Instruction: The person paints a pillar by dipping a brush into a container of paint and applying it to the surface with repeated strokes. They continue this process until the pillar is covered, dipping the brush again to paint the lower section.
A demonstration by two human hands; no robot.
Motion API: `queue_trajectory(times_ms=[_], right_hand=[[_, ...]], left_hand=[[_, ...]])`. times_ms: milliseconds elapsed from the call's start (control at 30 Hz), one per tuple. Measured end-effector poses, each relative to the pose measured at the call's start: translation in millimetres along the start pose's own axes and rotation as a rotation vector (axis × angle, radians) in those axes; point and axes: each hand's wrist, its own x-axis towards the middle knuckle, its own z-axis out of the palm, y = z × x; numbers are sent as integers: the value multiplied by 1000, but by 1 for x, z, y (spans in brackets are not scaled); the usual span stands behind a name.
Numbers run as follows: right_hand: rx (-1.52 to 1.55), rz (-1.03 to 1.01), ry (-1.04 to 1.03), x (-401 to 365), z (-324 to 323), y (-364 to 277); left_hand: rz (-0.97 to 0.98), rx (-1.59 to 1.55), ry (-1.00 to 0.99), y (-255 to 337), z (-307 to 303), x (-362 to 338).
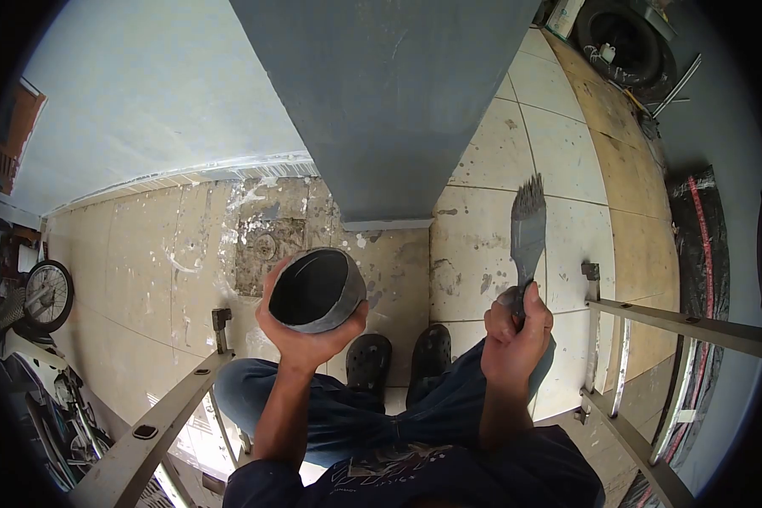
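Where the person is standing: high over a tiled floor (491, 229), between a left rail (157, 423) and a right rail (677, 322), with black shoes (370, 360) pointing at a grey pillar (381, 110).
Left hand (300, 339): cupping a pot from below, with the fingers wrapping its far side and the thumb pressing its near side.
Pot (317, 290): resting in the left palm and tilting its mouth toward the camera. It is showing dark inside and appearing just below the pillar's foot.
Right hand (516, 334): closing in a fist round a brush handle.
Brush (527, 229): rising upright out of the right fist with its dark bristles pointing up. It is sitting right of the pillar, well apart from the pot.
Surroundings: a wheel (49, 295) is leaning at far left, a tyre (622, 38) is lying at top right, and pale spatters are marking the tiles.
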Motion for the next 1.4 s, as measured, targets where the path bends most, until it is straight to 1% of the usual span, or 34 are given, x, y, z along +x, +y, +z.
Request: queue_trajectory(times_ms=[67,133,167,233,267,367,467,533,633,667,733,767,800,833,867,933,967,1000,1033,1067,1133,1167,1200,1267,1333,1400], right_hand=[[7,-11,-29,0,-2,0],[-93,21,76,1,1,-2],[-98,24,70,2,-2,-3],[78,60,-8,5,-6,-3],[80,59,-14,6,-7,-2],[19,85,-8,8,-5,0],[-38,131,41,10,0,1],[-9,133,-49,12,1,2],[-9,138,-88,13,-2,9],[-8,137,-83,13,-2,11],[-102,98,-97,16,-1,15],[-103,99,-89,16,0,16],[-193,76,-80,17,1,17],[-283,53,-72,17,3,18],[-284,56,-68,18,5,20],[-495,-42,-2,21,7,29],[-496,-37,-4,24,7,37],[-618,-190,-50,28,6,48],[-736,-346,-98,32,8,55],[-732,-339,-96,33,12,61],[-866,-463,-192,36,24,73],[-866,-508,-198,38,31,82],[-866,-507,-189,37,39,86],[-891,-521,-217,35,54,91],[-887,-540,-195,37,66,97],[-938,-761,-261,43,73,99]], left_hand=[[-3,-24,10,2,3,2],[-5,-48,20,1,7,3],[-5,-39,12,0,8,3],[-4,-26,8,-2,9,3],[-17,-38,3,-4,10,3],[-34,-67,7,-4,12,5],[-48,-73,15,-4,13,5],[-55,-63,16,-4,12,5],[-49,-66,3,-4,10,8],[-78,-77,23,-3,9,6],[-106,-90,36,-2,7,7],[-61,-57,54,-3,5,7],[-16,-24,71,-3,3,8],[-18,-25,65,-1,1,9],[-21,-13,81,2,0,10],[-30,2,99,5,-3,11],[14,22,89,6,-5,12],[56,45,77,7,-8,12],[52,51,75,6,-8,12],[71,1,89,6,-8,12],[96,-48,92,7,-8,13],[135,-56,104,7,-8,15],[172,-66,115,7,-7,15],[172,-98,132,7,-5,15],[175,-130,153,7,-3,16],[231,-134,153,8,-3,17]])
